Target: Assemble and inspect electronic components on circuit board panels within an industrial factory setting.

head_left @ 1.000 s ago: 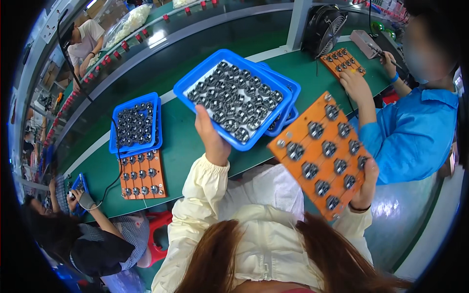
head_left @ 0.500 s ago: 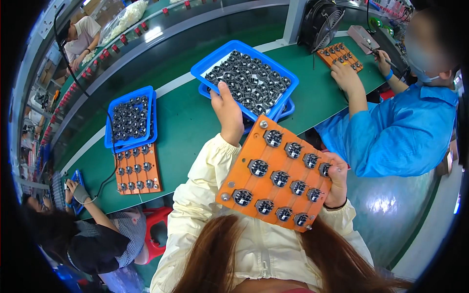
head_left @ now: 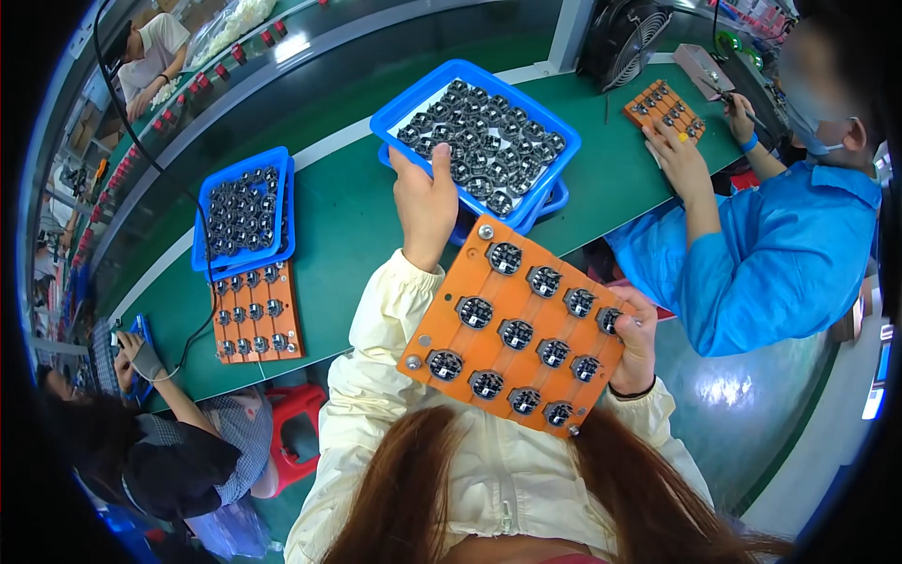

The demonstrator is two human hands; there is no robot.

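Note:
My right hand point(head_left: 635, 343) grips the right edge of an orange board point(head_left: 490, 326), held tilted in front of my chest. Rows of small round black parts with metallic pins point(head_left: 516, 334) sit in the board's holes. Beyond the board, my left hand point(head_left: 425, 202) is at the near left rim of a blue tray point(head_left: 550, 193). Its thumb lies over the rim and the other fingers are partly hidden at the tray's outer side. Many similar black parts point(head_left: 479, 141) fill the tray on a white liner. Under it, a second blue tray point(head_left: 556, 199) shows.
Stacked blue trays point(head_left: 289, 188) and another loaded orange board point(head_left: 254, 315) stand left on the green bench point(head_left: 329, 244). At right, a co-worker in blue point(head_left: 770, 254) works on an orange board point(head_left: 662, 108). A black fan point(head_left: 625, 42) stands behind; another person sits left by a red stool point(head_left: 296, 428).
My left hand has shifted left along the tray's rim, with its thumb and forefinger more apart. The orange board has moved slightly left in the view with my right hand still on it.

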